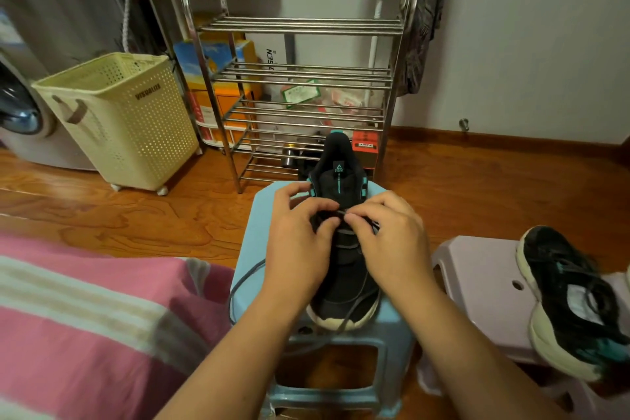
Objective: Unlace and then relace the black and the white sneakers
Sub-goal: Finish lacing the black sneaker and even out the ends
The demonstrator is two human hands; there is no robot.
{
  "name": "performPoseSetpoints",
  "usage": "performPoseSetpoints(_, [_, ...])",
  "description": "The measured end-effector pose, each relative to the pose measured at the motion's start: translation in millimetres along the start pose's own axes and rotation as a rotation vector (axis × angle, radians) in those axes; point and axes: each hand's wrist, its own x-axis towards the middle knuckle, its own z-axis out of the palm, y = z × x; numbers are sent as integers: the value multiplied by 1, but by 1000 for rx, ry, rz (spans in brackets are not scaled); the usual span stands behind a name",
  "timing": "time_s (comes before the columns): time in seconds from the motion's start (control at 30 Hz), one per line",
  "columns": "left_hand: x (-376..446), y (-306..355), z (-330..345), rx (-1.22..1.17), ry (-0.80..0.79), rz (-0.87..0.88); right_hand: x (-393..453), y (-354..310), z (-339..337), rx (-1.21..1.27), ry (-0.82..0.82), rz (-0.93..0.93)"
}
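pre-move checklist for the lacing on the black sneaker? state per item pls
1. Sneaker seated flat on the blue stool: ok, toe toward the person, sole fully on the seat.
2. Left hand grip on the lace: ok, fingertips pinch it over the eyelets.
3. Right hand grip on the same lace: ok, thumb and forefinger pinch it beside the left fingertips.
4. Which eyelet row comes next: cannot tell, the hands cover the middle rows.
5. Loose lace end free of snags: ok, it loops off the stool's left edge, touching nothing else.
6. Second sneaker out of the way: ok, on the pale stool to the right.
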Motion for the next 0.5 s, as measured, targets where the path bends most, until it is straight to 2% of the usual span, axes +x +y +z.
performPoseSetpoints(0.13, [-2,-1,-1,71,7,-75,-5,-9,-5,-289,1,-94])
performPoseSetpoints(0.27, [-3,5,0,141,17,-65,-5,-28,-5,-456,-6,19])
performPoseSetpoints(0.37, [-1,2,-1,101,30,-76,2,-22,-3,-456,-42,6])
performPoseSetpoints(0.5, [3,-3,-6,-5,1,-91,3,-10,2,-250,10,2])
